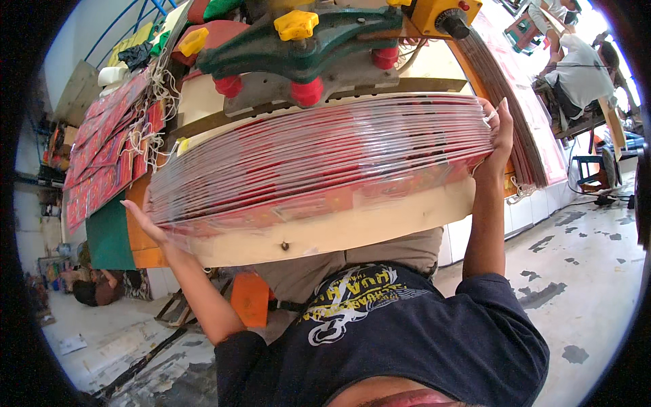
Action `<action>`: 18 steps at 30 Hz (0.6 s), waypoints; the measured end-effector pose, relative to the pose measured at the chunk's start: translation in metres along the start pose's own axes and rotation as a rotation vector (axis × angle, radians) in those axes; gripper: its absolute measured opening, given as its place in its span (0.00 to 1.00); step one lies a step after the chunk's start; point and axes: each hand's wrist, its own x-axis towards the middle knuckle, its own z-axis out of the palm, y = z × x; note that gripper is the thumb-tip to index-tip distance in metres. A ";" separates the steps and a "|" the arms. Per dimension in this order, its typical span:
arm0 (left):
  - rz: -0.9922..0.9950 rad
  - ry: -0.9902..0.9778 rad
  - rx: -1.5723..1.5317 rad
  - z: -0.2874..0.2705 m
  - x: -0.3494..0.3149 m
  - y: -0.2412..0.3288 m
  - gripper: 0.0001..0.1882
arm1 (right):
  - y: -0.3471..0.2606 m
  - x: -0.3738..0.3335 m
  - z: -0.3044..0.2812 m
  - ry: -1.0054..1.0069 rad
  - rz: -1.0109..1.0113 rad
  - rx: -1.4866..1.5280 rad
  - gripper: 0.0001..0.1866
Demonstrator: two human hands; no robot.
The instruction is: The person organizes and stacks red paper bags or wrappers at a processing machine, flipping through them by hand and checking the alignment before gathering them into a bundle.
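Note:
A wide stack of thin red printed sheets in clear plastic [312,149] lies on a pale board [339,234] in front of me. At the stack's left end, my left hand [146,222] presses against the edges with its thumb stretched out; its other fingers are partly hidden behind the plastic. My right hand [500,132] holds the opposite end, thumb up and fingers curled round the edges near a bit of white string. Between them the two hands hold the stack from its ends. Just beyond it stands a dark green machine part [298,51] with red feet.
Yellow knobs [296,25] top the machine, and a yellow control box [444,17] with a black dial is at its right. Red packs with white strings [112,149] pile up on the left. More stacked sheets [505,102] stand right. Other people [580,71] sit farther off.

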 end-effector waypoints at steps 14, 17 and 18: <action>0.029 0.012 -0.031 0.023 -0.003 -0.007 0.44 | 0.002 0.017 0.000 -0.008 -0.037 0.041 0.37; 0.056 -0.072 -0.009 0.019 0.002 -0.007 0.44 | 0.006 0.018 -0.006 -0.018 -0.020 0.088 0.36; 0.044 -0.080 -0.028 0.016 0.006 -0.007 0.44 | 0.007 0.018 -0.007 0.024 0.000 0.106 0.35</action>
